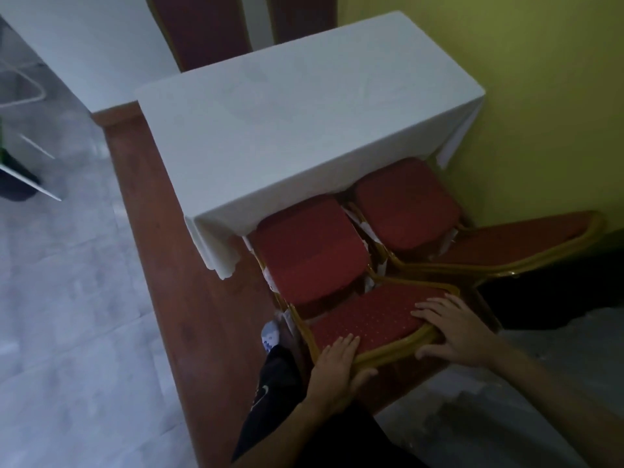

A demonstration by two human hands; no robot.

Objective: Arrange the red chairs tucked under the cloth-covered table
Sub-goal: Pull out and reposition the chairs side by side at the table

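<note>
A table under a white cloth [287,130] stands on a red-brown platform next to a yellow wall. Two red chairs with gold frames face it, their seats partly under the cloth. The left chair's seat [310,248] and dotted backrest [371,319] are nearest me. My left hand [337,366] grips the top rail of that backrest at its left end. My right hand [452,329] grips the same rail at its right end, fingers over the red padding. The right chair [405,204] sits beside it, its backrest [526,241] leaning toward the wall.
The yellow wall [523,79] is close on the right. Two more red chair backs [206,28] rise behind the table. The platform edge [152,214] drops to a pale tiled floor [60,298] on the left. My leg and patterned sock [271,336] stand by the chair.
</note>
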